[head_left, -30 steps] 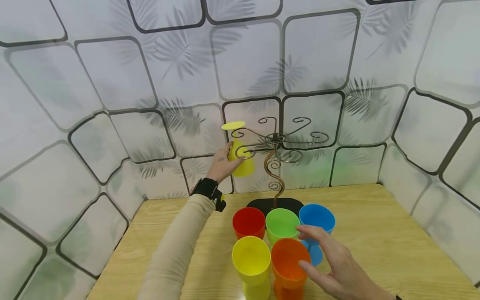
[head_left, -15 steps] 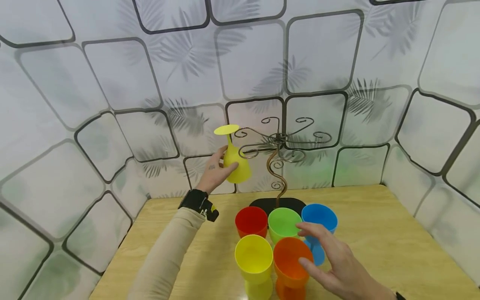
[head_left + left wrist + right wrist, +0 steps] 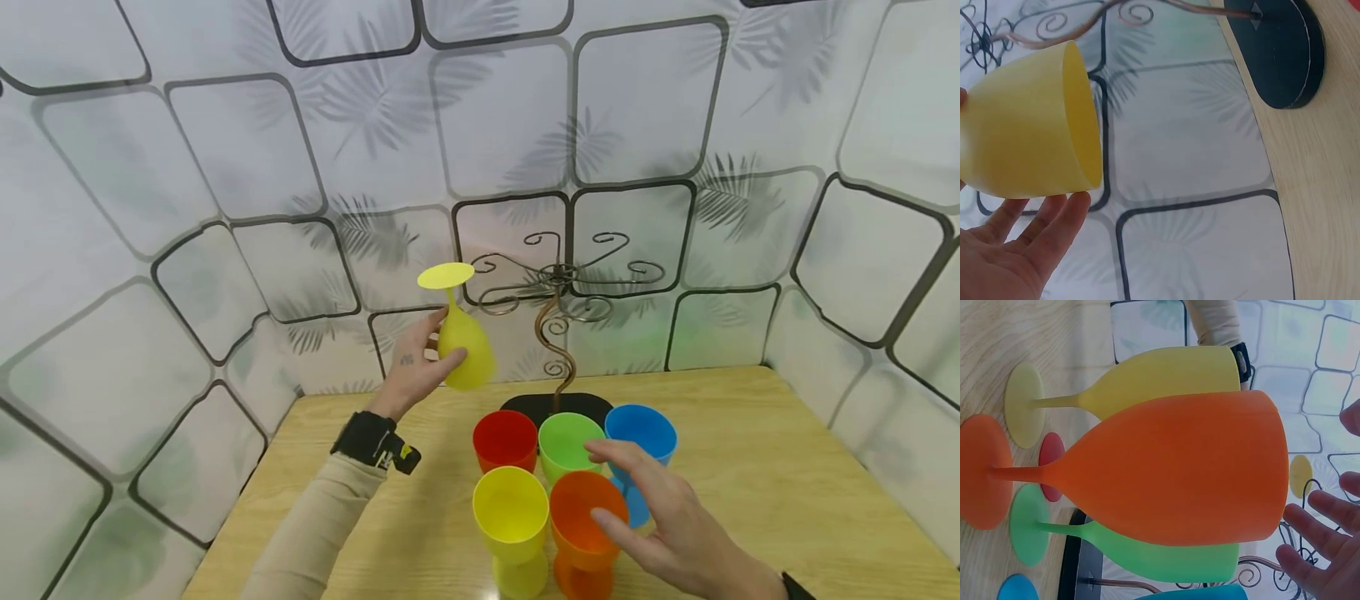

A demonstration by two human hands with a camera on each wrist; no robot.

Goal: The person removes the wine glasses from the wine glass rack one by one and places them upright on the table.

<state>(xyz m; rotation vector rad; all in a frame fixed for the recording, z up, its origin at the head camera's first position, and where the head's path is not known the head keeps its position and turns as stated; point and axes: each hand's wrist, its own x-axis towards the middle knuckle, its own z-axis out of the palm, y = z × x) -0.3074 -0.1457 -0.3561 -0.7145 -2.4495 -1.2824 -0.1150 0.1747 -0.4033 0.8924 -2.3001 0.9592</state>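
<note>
My left hand (image 3: 416,371) holds a yellow plastic goblet (image 3: 467,342) upside down by its bowl, in the air left of the metal stand (image 3: 557,333). In the left wrist view the yellow bowl (image 3: 1022,125) has fingers along its underside, its rim toward the tabletop. My right hand (image 3: 675,533) hovers with spread fingers by the rim of an upright orange goblet (image 3: 587,546). The right wrist view has these fingers (image 3: 1319,537) off the orange rim. Upright beside it are a yellow goblet (image 3: 510,521), a red one (image 3: 506,442), a green one (image 3: 567,442) and a blue one (image 3: 640,433).
The stand has curled wire arms, a twisted copper-coloured stem and a black base (image 3: 525,404) behind the standing goblets. Wood-grain tabletop (image 3: 750,467) lies under everything. Patterned fabric walls (image 3: 375,208) enclose the back and sides.
My left hand has brought the upside-down yellow goblet down and left, away from the stand's curled arms and nearer to me. The right hand and the standing goblets stay nearly in place.
</note>
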